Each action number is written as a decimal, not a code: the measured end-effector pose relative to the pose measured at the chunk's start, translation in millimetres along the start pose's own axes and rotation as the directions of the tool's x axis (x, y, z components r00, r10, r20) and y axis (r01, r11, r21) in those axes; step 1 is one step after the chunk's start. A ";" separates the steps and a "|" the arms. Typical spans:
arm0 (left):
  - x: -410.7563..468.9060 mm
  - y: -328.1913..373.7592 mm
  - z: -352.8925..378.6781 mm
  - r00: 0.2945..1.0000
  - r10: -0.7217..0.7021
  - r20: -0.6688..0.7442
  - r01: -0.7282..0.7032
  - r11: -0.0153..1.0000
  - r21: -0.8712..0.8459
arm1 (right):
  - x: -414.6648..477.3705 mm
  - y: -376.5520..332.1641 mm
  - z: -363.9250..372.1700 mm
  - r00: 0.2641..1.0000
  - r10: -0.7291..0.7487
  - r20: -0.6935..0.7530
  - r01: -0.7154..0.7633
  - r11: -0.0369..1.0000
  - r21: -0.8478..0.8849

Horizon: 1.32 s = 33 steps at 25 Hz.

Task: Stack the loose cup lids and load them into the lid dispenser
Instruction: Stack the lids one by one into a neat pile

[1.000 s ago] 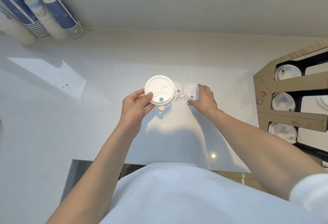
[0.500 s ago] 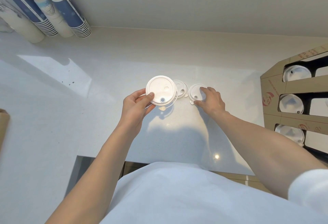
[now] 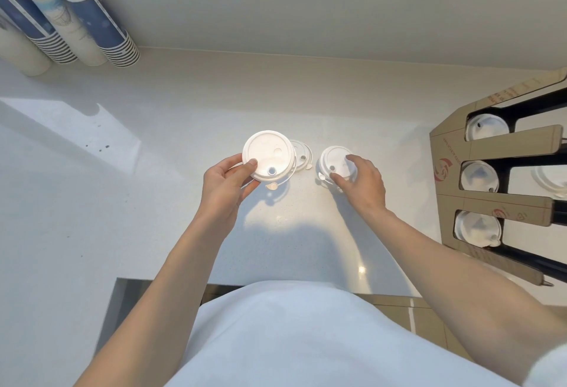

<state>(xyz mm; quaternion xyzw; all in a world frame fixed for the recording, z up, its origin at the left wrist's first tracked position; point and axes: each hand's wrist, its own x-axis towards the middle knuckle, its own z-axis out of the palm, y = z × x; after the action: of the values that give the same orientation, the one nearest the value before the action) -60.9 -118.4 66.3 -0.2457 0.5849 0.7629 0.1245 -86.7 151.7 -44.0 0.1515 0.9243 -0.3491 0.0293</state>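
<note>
Lids (image 3: 268,155) in a small stack are sitting pinched in the left hand (image 3: 227,181). The right hand (image 3: 360,182) is gripping one lid (image 3: 336,158) on the counter (image 3: 184,116); another lid (image 3: 302,155) is lying between the hands. Right of it, the cardboard dispenser (image 3: 451,153), red printing unreadable, is holding lids in three slots.

- We see a white counter (image 3: 190,104).
- On it we find two loose lids (image 3: 302,156), (image 3: 336,161) near the middle.
- Stacks of paper cups (image 3: 92,23) lie far left.
- A cardboard lid dispenser (image 3: 451,171) sits at the right.
</note>
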 end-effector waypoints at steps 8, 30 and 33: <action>6.1 5.1 -3.6 1.000 0.000 0.031 0.001 0.999 -0.037 | -33.2 -45.3 -51.5 0.972 -0.227 -0.064 0.235 0.902 0.361; -2.1 34.1 7.6 0.960 0.066 0.273 -0.052 0.997 -0.058 | -63.3 -131.0 -71.3 0.899 -0.433 0.064 0.315 0.742 0.591; -3.0 31.8 8.4 0.956 0.071 0.286 -0.055 0.997 -0.061 | -70.4 -134.6 -58.7 0.955 -0.294 -0.031 0.241 0.718 0.653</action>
<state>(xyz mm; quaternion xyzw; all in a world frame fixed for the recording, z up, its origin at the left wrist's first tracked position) -75.5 -119.2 96.0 -0.1167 0.5478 0.8092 0.1773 -57.1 76.2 97.2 0.0038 0.7556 -0.6538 -0.0411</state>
